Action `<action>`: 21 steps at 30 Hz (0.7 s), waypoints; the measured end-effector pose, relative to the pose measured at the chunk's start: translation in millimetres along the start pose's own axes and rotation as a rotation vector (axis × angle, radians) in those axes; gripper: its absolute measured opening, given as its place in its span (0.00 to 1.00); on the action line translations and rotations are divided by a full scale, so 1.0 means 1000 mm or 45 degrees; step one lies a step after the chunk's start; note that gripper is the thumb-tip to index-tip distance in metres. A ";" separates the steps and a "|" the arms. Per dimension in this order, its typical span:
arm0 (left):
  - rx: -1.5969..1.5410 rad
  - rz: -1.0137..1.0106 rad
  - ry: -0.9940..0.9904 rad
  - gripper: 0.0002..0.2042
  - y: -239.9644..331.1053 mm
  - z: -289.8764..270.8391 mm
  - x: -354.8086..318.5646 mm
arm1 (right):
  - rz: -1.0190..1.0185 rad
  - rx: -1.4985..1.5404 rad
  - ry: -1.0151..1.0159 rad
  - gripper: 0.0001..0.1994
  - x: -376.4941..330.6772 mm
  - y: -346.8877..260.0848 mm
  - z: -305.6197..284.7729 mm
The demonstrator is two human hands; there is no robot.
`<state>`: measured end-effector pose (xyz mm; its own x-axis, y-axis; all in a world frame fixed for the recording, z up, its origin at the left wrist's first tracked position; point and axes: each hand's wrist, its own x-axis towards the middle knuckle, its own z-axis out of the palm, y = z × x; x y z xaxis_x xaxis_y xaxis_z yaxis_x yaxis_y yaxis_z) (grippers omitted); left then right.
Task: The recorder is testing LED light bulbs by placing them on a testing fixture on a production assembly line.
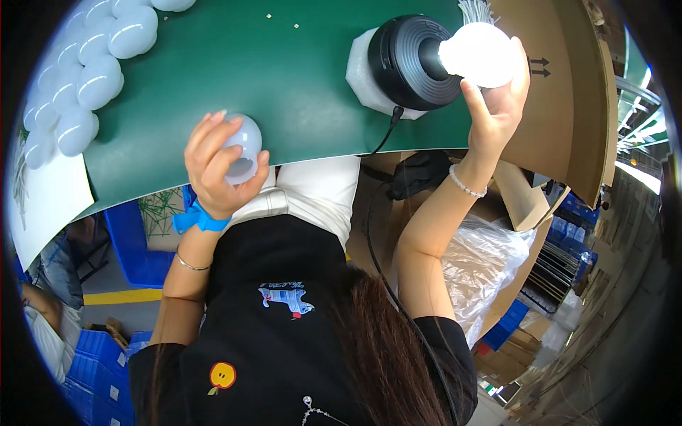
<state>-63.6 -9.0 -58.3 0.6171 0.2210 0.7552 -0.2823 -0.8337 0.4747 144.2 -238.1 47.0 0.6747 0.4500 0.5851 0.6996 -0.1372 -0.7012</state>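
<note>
My left hand [213, 160] holds a frosted white bulb cover [246, 138] over the table's near edge, with the fingers curled round its side; a greyish opening shows at its lower end. At the right, my right hand [501, 106] has its fingers round a brightly lit light bulb [483, 57]. The bulb's narrow end points left into the middle of a round, ridged black device [405, 64]. This device lies on a white foam block [357, 67], and a black cable [389, 131] runs from it over the table edge.
Several frosted white bulb covers [99, 82] cluster at the far left of the green table [298, 92], beside a white sheet [50, 206]. A bundle of thin pale wires [476, 11] lies behind the lit bulb. An open cardboard box [561, 99] stands at the right, with clear plastic [483, 263] below.
</note>
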 end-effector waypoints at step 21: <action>-0.007 0.017 0.010 0.21 0.001 0.001 0.001 | -0.208 -0.314 0.053 0.38 0.012 0.002 0.007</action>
<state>-62.3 -9.8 -57.8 0.6076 0.2139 0.7649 -0.2946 -0.8337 0.4671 151.8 -226.8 50.2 0.5539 0.4479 0.7019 0.8324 -0.2784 -0.4792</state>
